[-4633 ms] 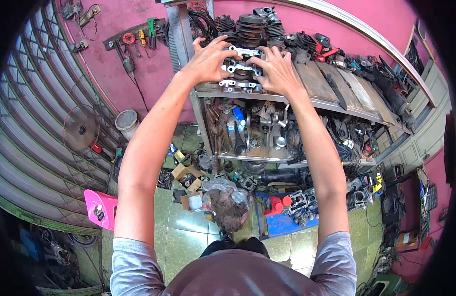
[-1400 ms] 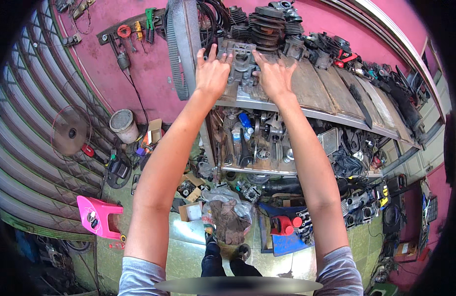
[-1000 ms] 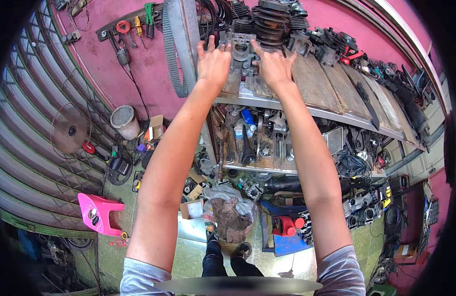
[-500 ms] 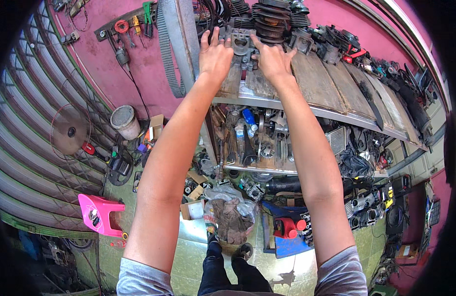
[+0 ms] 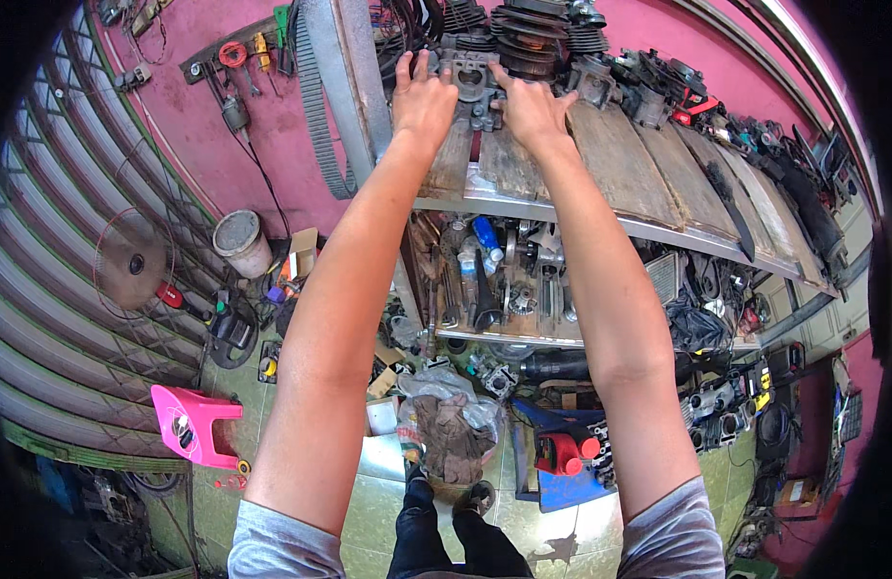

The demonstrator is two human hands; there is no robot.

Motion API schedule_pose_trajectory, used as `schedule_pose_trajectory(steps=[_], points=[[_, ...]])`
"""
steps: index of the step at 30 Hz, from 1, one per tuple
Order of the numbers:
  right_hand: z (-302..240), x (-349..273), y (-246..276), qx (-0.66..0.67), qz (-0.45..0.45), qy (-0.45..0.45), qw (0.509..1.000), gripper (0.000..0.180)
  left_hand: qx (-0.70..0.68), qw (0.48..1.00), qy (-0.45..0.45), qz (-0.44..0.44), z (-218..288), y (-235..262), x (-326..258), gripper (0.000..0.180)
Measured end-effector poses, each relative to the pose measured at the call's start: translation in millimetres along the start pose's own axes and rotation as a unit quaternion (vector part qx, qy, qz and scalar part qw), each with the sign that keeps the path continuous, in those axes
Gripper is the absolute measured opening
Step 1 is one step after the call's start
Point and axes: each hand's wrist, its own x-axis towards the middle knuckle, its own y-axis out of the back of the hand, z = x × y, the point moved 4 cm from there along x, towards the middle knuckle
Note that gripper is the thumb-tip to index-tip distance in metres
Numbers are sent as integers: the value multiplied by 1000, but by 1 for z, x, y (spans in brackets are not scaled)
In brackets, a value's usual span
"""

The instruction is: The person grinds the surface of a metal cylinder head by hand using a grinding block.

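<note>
A grey cast-metal engine part (image 5: 473,85) with a round opening lies on the wooden boards of the top shelf, towards its left end. My left hand (image 5: 425,104) is at its left side, fingers reaching forward along the edge and thumb hidden. From the other side, my right hand (image 5: 535,111) has its index finger and thumb against the part, with another finger sticking out to the right. The part sits between both hands, resting on the shelf. Just behind it stand finned engine cylinders (image 5: 528,39).
A metal shelf post (image 5: 344,77) rises left of my left arm. More engine parts (image 5: 595,82) line the shelf's back. Below, a lower shelf holds a blue bottle (image 5: 485,234) and loose parts. A pink stool (image 5: 200,422) and a brown cloth (image 5: 451,439) are lower down.
The engine part and both hands have shifted slightly farther back on the shelf. The whole view has also moved a little.
</note>
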Motion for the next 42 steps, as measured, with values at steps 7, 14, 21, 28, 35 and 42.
schedule_pose_trajectory(steps=[7, 14, 21, 28, 35, 42], points=[[3, 16, -10, 1, -12, -8, 1000, 67, -12, 1000, 17, 12, -2, -13, 10, 41], [5, 29, -19, 7, -18, -20, 1000, 67, -15, 999, 28, 7, -2, -24, 21, 40], [5, 38, -26, 30, -31, -36, 998, 59, -31, 999, 30, 22, -4, -36, 28, 40], [11, 46, -30, 16, -15, -55, 998, 64, -32, 999, 19, -5, -2, -39, 37, 43], [11, 47, -31, 28, -22, -48, 998, 62, -37, 999, 29, -2, -2, -45, 39, 46], [12, 48, -33, 54, -27, -42, 997, 60, -37, 998, 39, 23, -5, -46, 37, 47]])
